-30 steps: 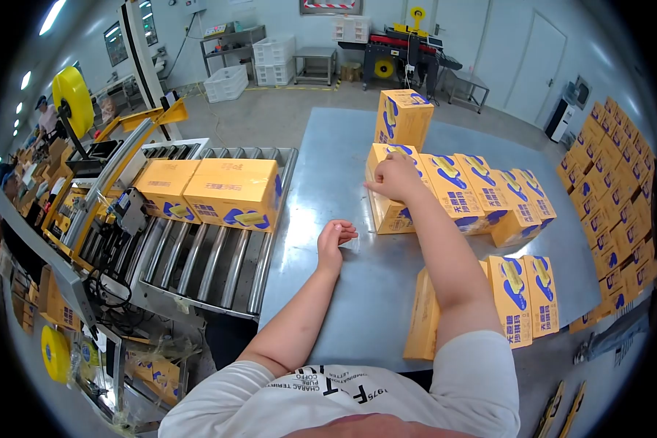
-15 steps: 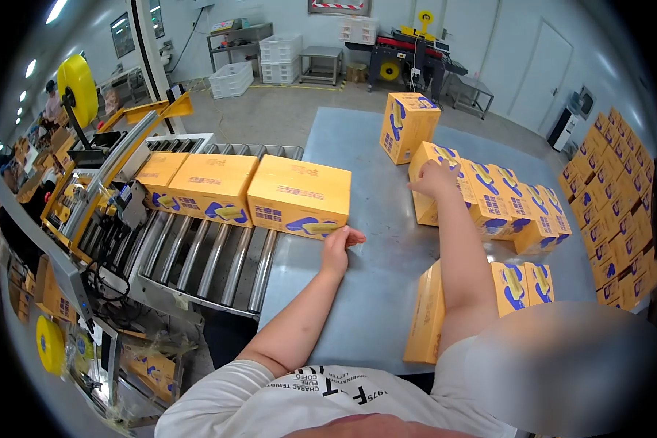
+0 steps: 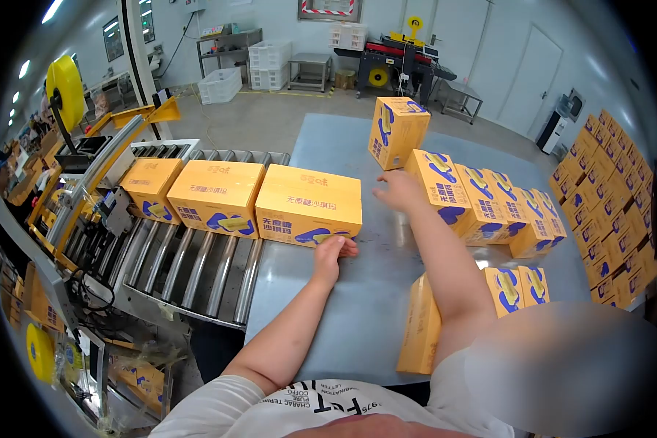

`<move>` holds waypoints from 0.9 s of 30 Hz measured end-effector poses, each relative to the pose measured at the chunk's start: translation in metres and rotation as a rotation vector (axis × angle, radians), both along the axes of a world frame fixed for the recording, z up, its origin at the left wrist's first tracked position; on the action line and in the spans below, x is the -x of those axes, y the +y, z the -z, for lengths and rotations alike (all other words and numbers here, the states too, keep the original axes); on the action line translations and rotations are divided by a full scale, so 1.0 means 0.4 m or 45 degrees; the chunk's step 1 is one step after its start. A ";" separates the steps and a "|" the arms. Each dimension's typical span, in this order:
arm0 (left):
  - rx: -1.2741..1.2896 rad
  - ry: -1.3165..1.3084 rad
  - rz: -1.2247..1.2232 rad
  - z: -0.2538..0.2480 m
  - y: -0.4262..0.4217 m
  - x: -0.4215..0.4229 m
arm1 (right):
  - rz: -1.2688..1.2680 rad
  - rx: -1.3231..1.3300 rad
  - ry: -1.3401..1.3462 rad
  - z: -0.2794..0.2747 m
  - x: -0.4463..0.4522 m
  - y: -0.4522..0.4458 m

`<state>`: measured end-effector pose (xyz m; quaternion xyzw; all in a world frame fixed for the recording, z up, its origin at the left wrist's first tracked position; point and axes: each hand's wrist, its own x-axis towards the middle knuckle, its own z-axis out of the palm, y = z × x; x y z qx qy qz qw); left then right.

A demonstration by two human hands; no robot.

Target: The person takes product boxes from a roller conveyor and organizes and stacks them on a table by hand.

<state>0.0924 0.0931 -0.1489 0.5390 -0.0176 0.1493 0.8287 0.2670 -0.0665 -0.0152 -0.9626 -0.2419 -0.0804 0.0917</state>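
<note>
My left hand point(image 3: 332, 257) is at the lower right corner of a large orange carton point(image 3: 310, 204), its fingers outstretched against the printed side. This carton lies across the end of the roller conveyor and the metal table, with another orange carton point(image 3: 217, 191) right behind it on the rollers. Above the table, my right hand point(image 3: 401, 191) is empty with its fingers apart, just left of an upright orange carton point(image 3: 436, 179) at the head of a row. Farther back, a single orange carton point(image 3: 399, 135) stands upright.
More cartons point(image 3: 536, 219) continue the row to the right. Nearer me, a carton point(image 3: 418, 328) stands beside my right forearm. The roller conveyor point(image 3: 197, 263) runs left toward a taping machine point(image 3: 113, 201). Stacked cartons point(image 3: 613, 212) rise beyond the table point(image 3: 306, 314).
My right hand has come off the row's first carton and moved left. The large carton by my left hand has shifted slightly right over the table. The view has turned a little.
</note>
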 end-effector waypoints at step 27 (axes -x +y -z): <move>-0.125 0.097 0.057 -0.014 0.000 0.012 | -0.424 -0.490 0.342 -0.038 0.043 0.047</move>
